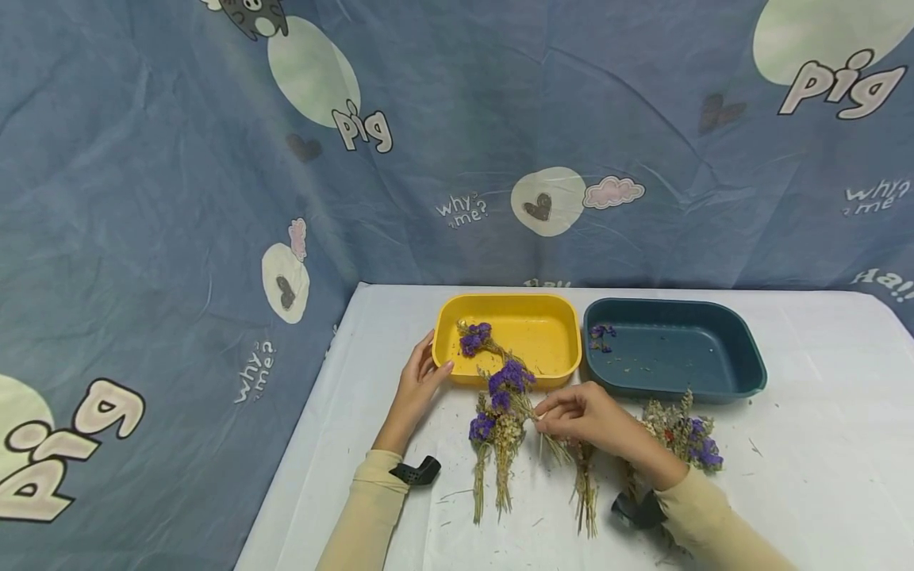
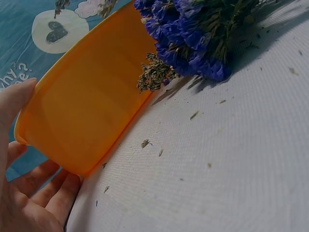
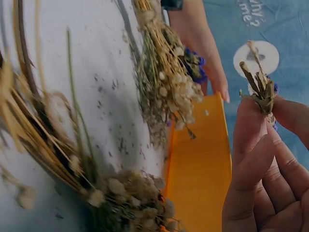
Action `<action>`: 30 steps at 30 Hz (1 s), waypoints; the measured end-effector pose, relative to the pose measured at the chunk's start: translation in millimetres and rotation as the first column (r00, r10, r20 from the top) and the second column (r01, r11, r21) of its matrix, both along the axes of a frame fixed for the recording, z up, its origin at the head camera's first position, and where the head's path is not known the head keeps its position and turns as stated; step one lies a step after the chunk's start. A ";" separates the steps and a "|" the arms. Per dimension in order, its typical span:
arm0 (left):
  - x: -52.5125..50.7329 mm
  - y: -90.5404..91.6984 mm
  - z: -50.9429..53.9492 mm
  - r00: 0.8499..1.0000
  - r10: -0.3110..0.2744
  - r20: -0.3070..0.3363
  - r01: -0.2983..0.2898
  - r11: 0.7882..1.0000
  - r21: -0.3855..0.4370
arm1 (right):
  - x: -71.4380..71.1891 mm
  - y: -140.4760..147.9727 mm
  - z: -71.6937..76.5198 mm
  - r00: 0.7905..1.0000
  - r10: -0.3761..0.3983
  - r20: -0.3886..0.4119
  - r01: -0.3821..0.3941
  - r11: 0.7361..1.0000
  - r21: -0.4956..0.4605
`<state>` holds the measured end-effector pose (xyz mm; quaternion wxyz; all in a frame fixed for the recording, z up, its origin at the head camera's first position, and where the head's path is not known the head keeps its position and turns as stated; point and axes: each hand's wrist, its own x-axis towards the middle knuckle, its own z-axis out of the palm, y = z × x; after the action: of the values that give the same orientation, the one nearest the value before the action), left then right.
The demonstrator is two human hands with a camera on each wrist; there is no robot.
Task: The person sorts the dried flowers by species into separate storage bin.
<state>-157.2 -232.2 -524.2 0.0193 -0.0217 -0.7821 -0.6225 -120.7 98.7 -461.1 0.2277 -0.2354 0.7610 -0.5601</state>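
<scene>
My left hand (image 1: 423, 379) holds the left end of the yellow tray (image 1: 578, 349), thumb at the rim and fingers against the outer wall. My right hand (image 1: 589, 412) pinches a thin bundle of dried flower stems (image 3: 263, 92) between thumb and fingertips, in front of the tray. Which blooms belong to these stems is hard to tell. Purple flowers (image 1: 510, 381) lean over the tray's front rim, and a purple sprig (image 1: 474, 339) lies inside it. Below, on the white table, lie a bunch with purple heads (image 1: 481, 428) and a pale-flowered bunch (image 1: 507, 444).
Right of the yellow tray stands a dark blue tray (image 1: 674, 388) with purple bits (image 1: 602, 337) inside. A mixed dried bunch (image 1: 689, 432) lies near the right forearm, and more stems (image 1: 585, 496) lie left of it. Plant crumbs are scattered across the white tablecloth (image 1: 821, 412).
</scene>
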 end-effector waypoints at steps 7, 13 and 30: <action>-0.5 0.0 -1.3 1.000 0.002 0.000 -0.002 1.000 -0.005 | -13.8 -2.3 3.2 1.000 -0.009 -0.011 0.009 1.000 0.028; -0.6 0.3 -1.1 1.000 0.012 -0.007 -0.012 1.000 -0.006 | -26.0 -6.2 7.8 1.000 -0.014 0.012 0.013 0.999 0.035; -2.5 -1.0 1.4 0.998 -0.003 0.064 0.003 1.000 0.001 | -62.4 -9.7 21.0 0.994 -0.025 -0.105 0.037 0.993 0.114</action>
<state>-159.6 -233.2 -522.8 -0.0066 -0.0028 -0.7820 -0.6232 -183.1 89.0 -440.0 0.1924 -0.2385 0.8066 -0.5054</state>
